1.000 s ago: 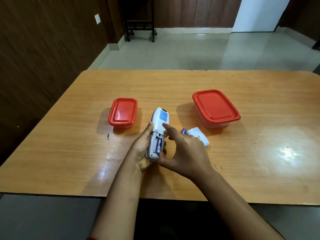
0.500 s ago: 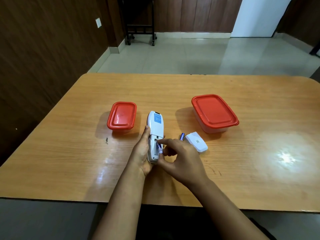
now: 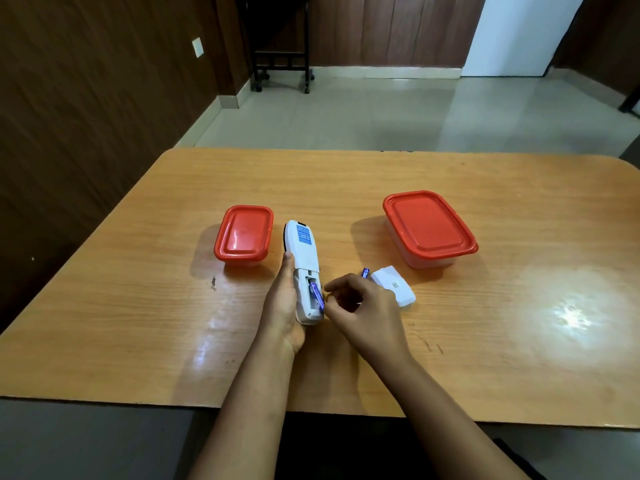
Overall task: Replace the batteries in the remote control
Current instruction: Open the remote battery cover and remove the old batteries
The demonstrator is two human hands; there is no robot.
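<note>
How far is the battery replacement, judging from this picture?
Done: the cover is off and lies on the table. In hand: the left hand steadies the remote; the right hand works at a battery in the open bay. Left: one bay slot looks empty, another battery lies beside the cover, and the cover must go back.

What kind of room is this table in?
Probably a plain indoor room, maybe an office or a meeting room: dark wood-panelled walls, a pale polished tile floor, a large bare wooden table and a black wheeled stand by the far wall.
</note>
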